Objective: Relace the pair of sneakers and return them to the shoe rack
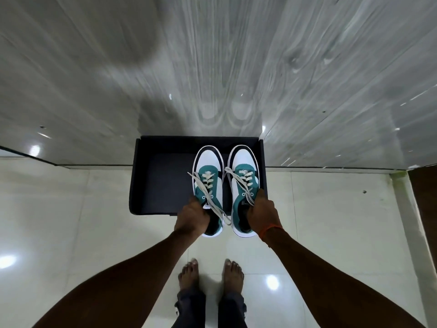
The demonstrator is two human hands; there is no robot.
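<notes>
Two white, teal and black sneakers hang side by side over a black shoe rack [151, 185] on the floor by the wall. My left hand [191, 216] grips the left sneaker [208, 171] at its heel opening. My right hand [261, 213] holds the right sneaker [244, 166] the same way. Both shoes point toes away from me, over the right half of the rack. Their white laces are threaded through the eyelets, and loose ends trail over the sides. An orange thread circles my right wrist.
A glossy grey wood-grain wall [212, 67] rises behind the rack and mirrors the sneaker toes. Pale shiny floor tiles [71, 221] surround it. My bare feet [210, 275] stand just behind the shoes. A brown door edge [425, 197] shows at the right.
</notes>
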